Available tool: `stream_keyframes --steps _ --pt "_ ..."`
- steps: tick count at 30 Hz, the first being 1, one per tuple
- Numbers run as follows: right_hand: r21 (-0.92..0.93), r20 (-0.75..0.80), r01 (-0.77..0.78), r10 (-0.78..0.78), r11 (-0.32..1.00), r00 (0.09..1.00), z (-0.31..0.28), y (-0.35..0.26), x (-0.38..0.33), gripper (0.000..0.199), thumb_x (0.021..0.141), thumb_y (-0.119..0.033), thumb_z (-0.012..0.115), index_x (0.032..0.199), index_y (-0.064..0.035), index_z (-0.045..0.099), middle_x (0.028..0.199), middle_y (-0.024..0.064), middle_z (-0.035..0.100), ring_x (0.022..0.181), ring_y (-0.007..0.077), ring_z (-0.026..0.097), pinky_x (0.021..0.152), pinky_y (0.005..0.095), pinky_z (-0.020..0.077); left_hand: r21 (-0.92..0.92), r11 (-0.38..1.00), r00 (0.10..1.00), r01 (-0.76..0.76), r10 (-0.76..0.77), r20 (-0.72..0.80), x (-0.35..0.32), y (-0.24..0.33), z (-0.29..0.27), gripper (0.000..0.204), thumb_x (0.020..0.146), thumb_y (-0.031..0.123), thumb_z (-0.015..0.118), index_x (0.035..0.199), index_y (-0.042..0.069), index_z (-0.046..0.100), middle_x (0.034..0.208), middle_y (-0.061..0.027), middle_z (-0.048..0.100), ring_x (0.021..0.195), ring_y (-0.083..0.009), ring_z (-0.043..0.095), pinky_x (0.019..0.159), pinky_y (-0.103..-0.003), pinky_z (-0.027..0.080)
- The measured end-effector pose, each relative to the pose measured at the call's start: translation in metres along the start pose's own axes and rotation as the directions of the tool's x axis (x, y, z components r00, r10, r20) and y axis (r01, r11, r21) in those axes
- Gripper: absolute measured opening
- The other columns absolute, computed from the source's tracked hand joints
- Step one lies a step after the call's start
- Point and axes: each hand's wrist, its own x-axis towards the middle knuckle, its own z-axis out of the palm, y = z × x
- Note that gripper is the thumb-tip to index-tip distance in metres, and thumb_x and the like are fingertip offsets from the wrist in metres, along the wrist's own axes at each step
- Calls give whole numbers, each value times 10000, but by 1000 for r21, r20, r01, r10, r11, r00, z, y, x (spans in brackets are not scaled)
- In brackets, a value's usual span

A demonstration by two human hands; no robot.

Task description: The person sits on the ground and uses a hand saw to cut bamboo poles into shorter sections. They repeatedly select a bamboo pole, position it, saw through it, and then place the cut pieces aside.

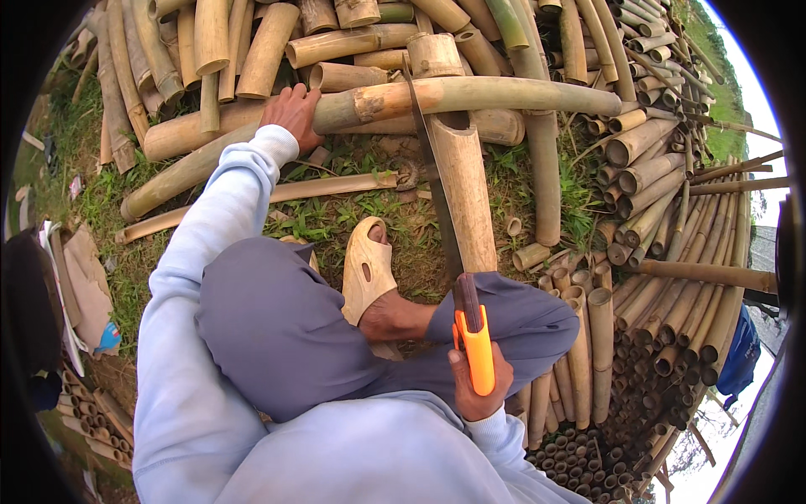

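Note:
A long, slightly curved bamboo pole (pixel 512 94) lies crosswise in front of me, over a notched upright bamboo post (pixel 462 185). My left hand (pixel 292 118) presses down on this pole left of the post, its fingers curled over the top. In my right hand (pixel 485 391), near my lap, is the orange handle of a handsaw (pixel 435 181). The long dark blade points away from me and runs past the post's left side. Its far end is against the pole, near a bare brown patch; how deep it sits there I cannot tell.
Cut bamboo pieces (pixel 344 44) are heaped beyond the pole. Stacked tubes (pixel 651 176) fill the right side, with shorter ones (pixel 588 454) standing at lower right. A split bamboo strip (pixel 311 188) lies on the grass near my sandalled foot (pixel 369 269). Cardboard (pixel 88 281) lies at left.

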Motion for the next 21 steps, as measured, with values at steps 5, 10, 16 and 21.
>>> stream_keyframes --steps 5,10,16,21 --pt "105 -29 40 -37 994 999 34 21 83 115 920 -50 742 983 15 671 748 125 668 633 186 652 607 319 489 13 1000 995 -4 2 95 -2 12 -3 704 687 294 897 1284 81 590 1178 -134 599 1143 -321 594 1004 -441 525" --pt "206 -10 -38 41 978 999 64 26 106 135 945 -83 738 993 2 644 697 81 586 613 152 539 593 316 461 19 1000 996 -9 7 87 2 8 -12 708 686 310 898 1282 82 591 1168 -131 598 1143 -318 595 997 -438 528" --pt "12 -60 82 -81 997 995 28 36 31 210 900 -2 722 1105 36 699 770 106 688 654 211 697 654 289 532 -7 1000 999 -23 23 39 -1 -2 4 718 632 281 883 1257 92 582 1130 -130 579 1115 -339 588 968 -457 532" --pt "267 -53 78 -66 960 996 79 48 147 148 935 -67 733 923 18 613 674 106 573 552 175 512 551 316 433 -15 999 998 -48 49 30 11 8 -4 716 632 286 878 1255 88 585 1142 -131 582 1131 -342 587 969 -467 535"
